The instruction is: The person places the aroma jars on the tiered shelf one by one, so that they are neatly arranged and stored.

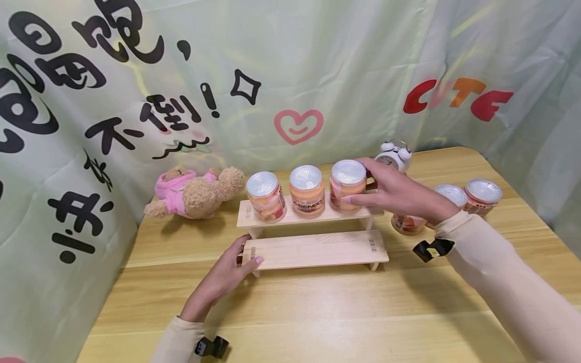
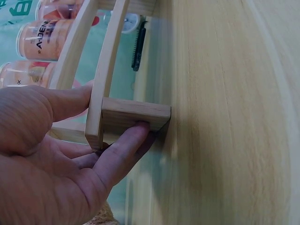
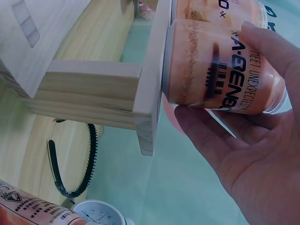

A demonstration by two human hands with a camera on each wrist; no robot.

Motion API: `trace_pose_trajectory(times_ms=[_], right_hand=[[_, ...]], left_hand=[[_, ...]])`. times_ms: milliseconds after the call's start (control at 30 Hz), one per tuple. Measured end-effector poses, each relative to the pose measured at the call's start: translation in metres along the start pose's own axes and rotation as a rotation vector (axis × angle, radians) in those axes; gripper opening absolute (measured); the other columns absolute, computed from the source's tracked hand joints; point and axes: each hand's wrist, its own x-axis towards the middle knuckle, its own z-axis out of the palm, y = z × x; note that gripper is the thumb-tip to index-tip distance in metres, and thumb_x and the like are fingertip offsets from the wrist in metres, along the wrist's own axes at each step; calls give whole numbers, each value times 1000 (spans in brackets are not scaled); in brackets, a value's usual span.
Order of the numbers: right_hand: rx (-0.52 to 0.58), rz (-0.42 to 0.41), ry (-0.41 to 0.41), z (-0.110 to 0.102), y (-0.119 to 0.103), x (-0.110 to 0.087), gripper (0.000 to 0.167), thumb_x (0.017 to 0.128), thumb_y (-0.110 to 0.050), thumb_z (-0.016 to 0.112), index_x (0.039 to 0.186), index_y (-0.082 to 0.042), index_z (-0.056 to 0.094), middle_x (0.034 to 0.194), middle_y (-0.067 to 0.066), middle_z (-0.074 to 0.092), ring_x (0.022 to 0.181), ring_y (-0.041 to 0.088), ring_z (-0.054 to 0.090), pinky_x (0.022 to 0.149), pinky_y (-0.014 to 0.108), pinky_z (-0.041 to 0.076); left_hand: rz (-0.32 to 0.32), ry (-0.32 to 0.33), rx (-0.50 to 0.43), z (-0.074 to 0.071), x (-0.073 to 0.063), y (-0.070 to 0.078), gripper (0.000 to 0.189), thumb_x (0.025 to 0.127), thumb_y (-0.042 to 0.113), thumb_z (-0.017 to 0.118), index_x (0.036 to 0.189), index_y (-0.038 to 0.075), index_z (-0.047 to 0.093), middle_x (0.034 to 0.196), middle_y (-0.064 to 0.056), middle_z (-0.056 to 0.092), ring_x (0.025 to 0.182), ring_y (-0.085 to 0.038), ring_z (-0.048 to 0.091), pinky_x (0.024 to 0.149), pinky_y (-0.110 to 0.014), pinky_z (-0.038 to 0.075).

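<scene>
A low two-tier wooden stand (image 1: 313,251) stands mid-table. My left hand (image 1: 225,272) holds the left end of its lower tier, thumb on the board and fingers around the edge and leg (image 2: 136,111). My right hand (image 1: 397,190) grips a clear can (image 1: 347,184) of orange-pink contents with a silver lid, at the right end of the upper tier. In the right wrist view this can (image 3: 211,68) is upright, its base at the board; contact is hard to tell. Two similar cans, a left one (image 1: 266,197) and a middle one (image 1: 307,191), stand on that tier.
More cans (image 1: 483,196) stand on the table at right, partly behind my right arm. A white alarm clock (image 1: 394,157) is behind my right hand. A teddy bear (image 1: 199,194) in pink lies at left. A black toothed headband (image 3: 91,161) lies behind the stand, before a printed curtain (image 1: 363,91).
</scene>
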Motion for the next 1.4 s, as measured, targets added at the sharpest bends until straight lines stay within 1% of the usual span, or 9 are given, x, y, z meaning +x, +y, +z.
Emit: trace_pose_trajectory(times_ms=[333, 600, 833, 933, 1033, 1133, 1200, 1367, 1400], right_hand=[[-6, 45, 39, -3, -1, -8, 70, 89, -16, 81, 146, -3, 43, 133, 11, 58, 120, 28, 57, 100, 50, 48], [-98, 104, 99, -22, -2, -33, 71, 89, -21, 81, 147, -5, 43, 143, 16, 51, 131, 38, 50, 107, 57, 40], [-140, 175, 159, -43, 4, -60, 72, 87, -18, 83, 146, -4, 43, 147, 17, 47, 133, 42, 46, 107, 61, 35], [-170, 189, 191, -53, 13, -72, 74, 85, -15, 84, 146, -2, 43, 146, 21, 47, 133, 44, 45, 111, 34, 40], [-189, 180, 239, -63, 24, -83, 72, 83, -9, 85, 144, -3, 46, 143, 18, 50, 129, 23, 49, 95, 7, 37], [-202, 204, 284, -73, 36, -94, 72, 82, -8, 85, 143, -4, 48, 141, 15, 50, 119, 3, 47, 87, 0, 34], [-209, 234, 299, -80, 44, -101, 74, 83, -9, 85, 145, -3, 45, 143, 18, 48, 125, 8, 46, 87, -1, 33], [-240, 324, 311, -97, 60, -115, 81, 87, -15, 82, 149, 6, 35, 149, 31, 39, 136, 53, 34, 87, -6, 26], [-247, 343, 310, -99, 63, -118, 83, 88, -17, 82, 150, 7, 33, 151, 32, 37, 137, 54, 32, 97, -2, 27]], left_hand=[[6, 3, -36, 2, 1, 0, 64, 99, 19, 69, 153, 4, 37, 138, -19, 56, 123, -41, 56, 95, -47, 52], [-2, 9, -54, 1, -3, -1, 68, 99, 22, 69, 155, 9, 33, 136, -24, 56, 123, -39, 56, 95, -45, 52], [4, 6, -82, 0, -7, -4, 73, 98, 19, 70, 156, 4, 29, 137, -27, 57, 121, -38, 58, 94, -42, 54], [-19, 2, -80, -2, -9, -4, 79, 97, 23, 71, 158, 5, 25, 142, -31, 52, 126, -43, 54, 98, -46, 52], [-29, 0, -75, -3, -9, -5, 81, 96, 25, 72, 159, 7, 25, 143, -31, 49, 127, -45, 52, 98, -48, 51], [-23, -3, -87, -3, -9, -6, 79, 96, 22, 73, 158, 7, 26, 142, -31, 51, 125, -44, 55, 96, -47, 53], [-12, -7, -100, -2, -9, -7, 77, 96, 19, 72, 158, 7, 27, 140, -30, 53, 123, -42, 56, 94, -45, 54], [9, -8, -108, -2, -8, -8, 72, 96, 14, 71, 156, 6, 30, 136, -28, 56, 120, -40, 58, 92, -43, 55], [11, -6, -106, -2, -9, -8, 72, 96, 14, 71, 156, 6, 31, 136, -28, 56, 120, -40, 58, 92, -43, 55]])
